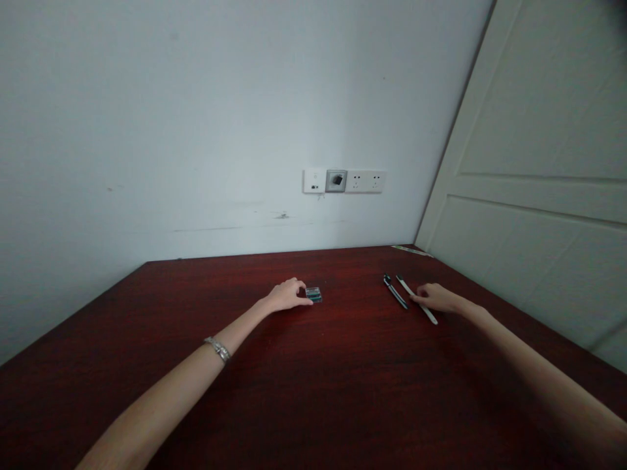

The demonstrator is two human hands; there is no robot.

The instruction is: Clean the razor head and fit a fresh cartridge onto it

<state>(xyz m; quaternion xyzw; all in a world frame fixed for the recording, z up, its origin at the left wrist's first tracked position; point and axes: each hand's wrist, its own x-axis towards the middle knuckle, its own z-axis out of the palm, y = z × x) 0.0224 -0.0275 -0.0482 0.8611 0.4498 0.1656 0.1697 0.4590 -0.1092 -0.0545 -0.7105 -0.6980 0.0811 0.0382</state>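
Observation:
My left hand (pixel 289 295) rests at a small clear flat case (pixel 314 295) with teal bands, its thumb along the near edge and its fingers at the far left corner. The case lies on the dark red table (pixel 313 378). Over to the right, my right hand (pixel 434 297) pinches a long thin white pen-like stick (pixel 429 314) with a dark tip, near its middle. Just left of that stick lies a dark pen (pixel 396 292) with a paler barrel, touched by neither hand. The stick's exact kind is too small to tell.
The table meets a white wall (pixel 220 130) holding a row of sockets (pixel 365 181) and a black plug (pixel 337 180). A pale panelled door or cabinet side (pixel 533 189) borders the right. A thin printed strip (pixel 410 250) lies at the far right corner.

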